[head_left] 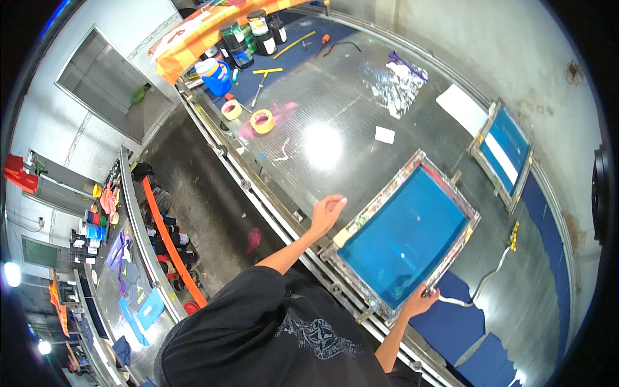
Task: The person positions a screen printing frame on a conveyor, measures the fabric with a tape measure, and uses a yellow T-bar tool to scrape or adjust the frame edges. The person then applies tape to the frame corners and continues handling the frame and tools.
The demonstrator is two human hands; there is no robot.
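Note:
A screen printing frame [410,233] with blue mesh lies on the long table in front of me. My left hand [327,214] hovers just beyond the frame's left corner, its fingers curled in and nothing visible in them. At the frame's near right edge, my right hand [419,300] is closed with a small dark part showing at the fingers. A pale hose [485,277] runs up to that hand from a yellow fitting [514,236]. Whether the hand grips the hose's end or the frame's edge is hidden.
Tape rolls [262,121], a yellow-handled T-shaped tool [263,82] and ink jars [236,44] stand at the far left of the table. A smaller blue screen [504,153] leans by the wall. Dark blue sheets [451,313] lie near my right. A metal rail [325,274] edges the table.

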